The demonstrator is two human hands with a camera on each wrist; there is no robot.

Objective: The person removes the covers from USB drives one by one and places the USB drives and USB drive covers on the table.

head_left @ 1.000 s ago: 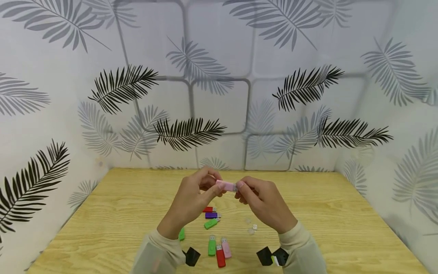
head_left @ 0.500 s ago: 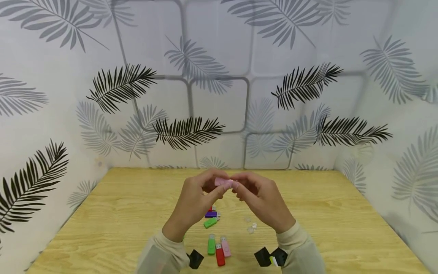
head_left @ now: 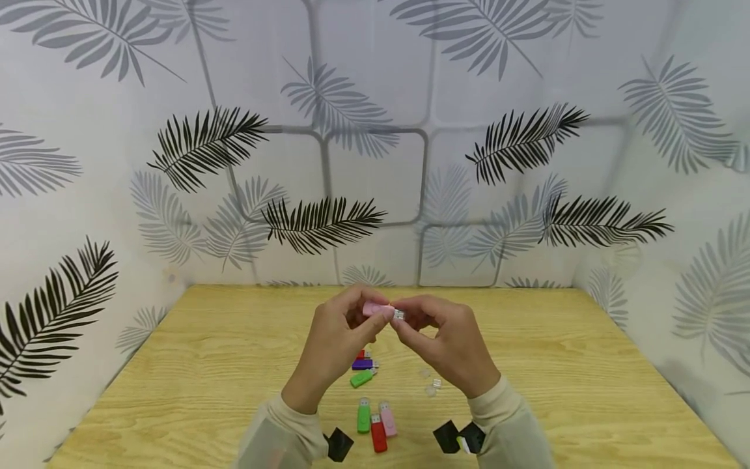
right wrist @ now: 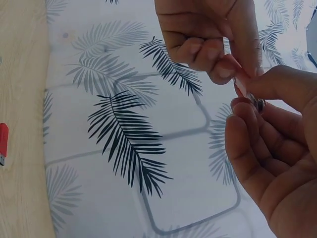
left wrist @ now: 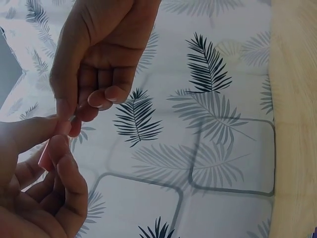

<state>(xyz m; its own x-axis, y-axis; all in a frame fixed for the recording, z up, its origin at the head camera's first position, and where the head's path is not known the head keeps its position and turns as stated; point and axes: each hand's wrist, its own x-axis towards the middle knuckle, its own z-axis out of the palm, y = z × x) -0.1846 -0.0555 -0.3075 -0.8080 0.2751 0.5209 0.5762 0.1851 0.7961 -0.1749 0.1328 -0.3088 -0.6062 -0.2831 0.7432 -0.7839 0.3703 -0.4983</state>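
Observation:
Both hands are held together above the wooden table [head_left: 556, 365]. My left hand [head_left: 375, 314] pinches a pink USB stick [head_left: 375, 308] by its body; the left wrist view shows that stick [left wrist: 44, 156] between the thumb and a finger. My right hand [head_left: 401, 319] pinches the stick's metal plug end [head_left: 400, 314], which the right wrist view shows as a shiny tip [right wrist: 258, 104] between its fingertips. Whether a clear cap sits on the plug I cannot tell.
Below the hands lie several loose USB sticks: purple [head_left: 362, 364], green [head_left: 361, 378], another green [head_left: 363, 417], red [head_left: 378, 434] and pink [head_left: 387, 419]. Small clear caps [head_left: 431, 385] lie to their right. Leaf-patterned walls enclose the table on three sides.
Both hands have risen slightly with the pink stick. The right fingertips shifted over the stick's end, and its metal plug shows between them now.

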